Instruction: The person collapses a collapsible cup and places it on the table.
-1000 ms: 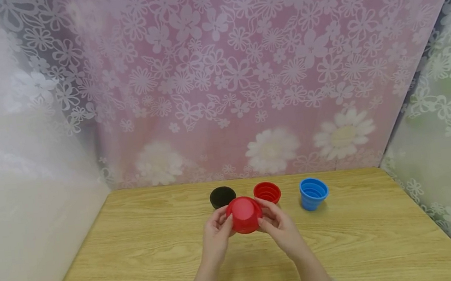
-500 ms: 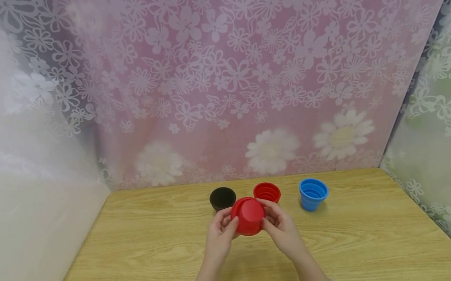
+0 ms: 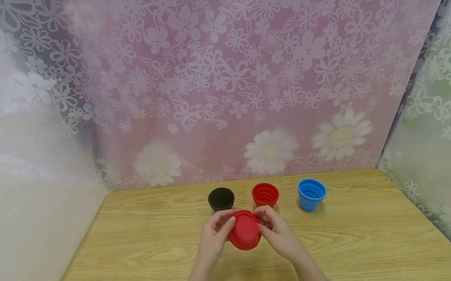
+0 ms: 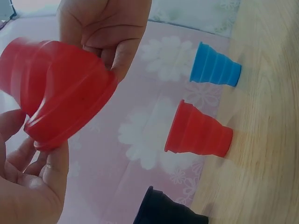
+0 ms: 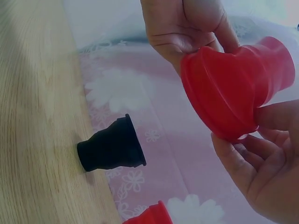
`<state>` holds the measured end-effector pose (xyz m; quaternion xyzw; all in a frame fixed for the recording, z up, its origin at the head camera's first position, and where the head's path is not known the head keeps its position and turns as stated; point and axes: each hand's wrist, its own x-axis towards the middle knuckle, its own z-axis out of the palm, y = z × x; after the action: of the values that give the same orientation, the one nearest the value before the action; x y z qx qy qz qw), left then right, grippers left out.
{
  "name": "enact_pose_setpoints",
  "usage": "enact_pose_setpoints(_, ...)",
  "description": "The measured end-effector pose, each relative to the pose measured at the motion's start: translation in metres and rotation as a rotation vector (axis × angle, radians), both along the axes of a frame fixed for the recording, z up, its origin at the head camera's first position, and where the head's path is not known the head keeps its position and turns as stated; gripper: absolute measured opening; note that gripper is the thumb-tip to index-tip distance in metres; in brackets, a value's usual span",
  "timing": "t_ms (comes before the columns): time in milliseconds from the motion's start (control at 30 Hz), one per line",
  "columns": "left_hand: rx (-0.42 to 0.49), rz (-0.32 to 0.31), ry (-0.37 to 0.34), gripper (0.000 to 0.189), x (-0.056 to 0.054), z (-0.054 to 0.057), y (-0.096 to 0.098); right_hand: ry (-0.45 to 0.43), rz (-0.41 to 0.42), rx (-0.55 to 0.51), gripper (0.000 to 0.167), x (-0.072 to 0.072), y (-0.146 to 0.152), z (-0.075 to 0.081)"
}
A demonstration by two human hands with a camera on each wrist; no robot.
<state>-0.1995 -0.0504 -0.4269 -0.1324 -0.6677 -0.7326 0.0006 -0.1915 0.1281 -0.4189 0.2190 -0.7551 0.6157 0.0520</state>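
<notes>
Both hands hold a red collapsible cup (image 3: pixel 246 232) above the table, its base facing the head camera. My left hand (image 3: pixel 214 237) pinches the left of its rim between thumb and fingers. On the opposite side, my right hand (image 3: pixel 278 232) grips the rim in the same way. The wrist views show the held cup's ribbed wall (image 4: pixel 70 95) partly folded and bent out of shape. Behind the hands stand a black cup (image 3: pixel 221 198), a second red cup (image 3: pixel 265 194) and a blue cup (image 3: pixel 312 193), all upright and extended.
The wood-grain table (image 3: pixel 147 260) runs back to a pink flowered curtain (image 3: pixel 220 90). A pale sheet (image 3: pixel 40 203) hangs along the left side, and a white flowered one (image 3: pixel 439 148) borders the right.
The held red cup first shifts slightly right, then comes lower and back left, nearer the person, and its tilt changes. Both hands keep their hold. The three standing cups stay put.
</notes>
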Motion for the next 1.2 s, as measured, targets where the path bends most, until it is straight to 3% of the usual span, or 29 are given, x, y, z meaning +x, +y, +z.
enact_pose_setpoints(100, -0.033, -0.035, -0.021, 0.023, -0.002, 0.000, -0.003, 0.005, -0.002, 0.044, 0.022, 0.001, -0.001, 0.001)
enact_pose_setpoints(333, -0.037, -0.196, -0.062, 0.017, -0.003, 0.000, -0.005, 0.041, -0.022, 0.104, 0.021, 0.000, 0.000, 0.003)
enact_pose_setpoints(467, 0.017, -0.220, -0.043, 0.021, -0.002, 0.002, -0.003, -0.045, -0.082, 0.003, 0.019, -0.002, 0.001, 0.005)
enact_pose_setpoints(600, 0.154, -0.246, -0.043, 0.037, 0.002, 0.004, 0.003, -0.130, -0.118, -0.144, 0.026, -0.002, 0.002, 0.006)
enact_pose_setpoints(900, 0.543, -0.189, -0.049, 0.037, 0.008, 0.003, 0.018, -0.234, 0.002, -0.293, 0.053, 0.000, -0.003, 0.004)
enact_pose_setpoints(1067, 0.540, -0.180, -0.031, 0.036, 0.010, 0.004, 0.022, -0.212, 0.013, -0.288, 0.057, -0.001, -0.005, 0.001)
enact_pose_setpoints(1200, 0.475, -0.120, -0.073, 0.028, 0.009, 0.004, 0.021, -0.198, 0.004, -0.290, 0.053, -0.001, -0.002, 0.004)
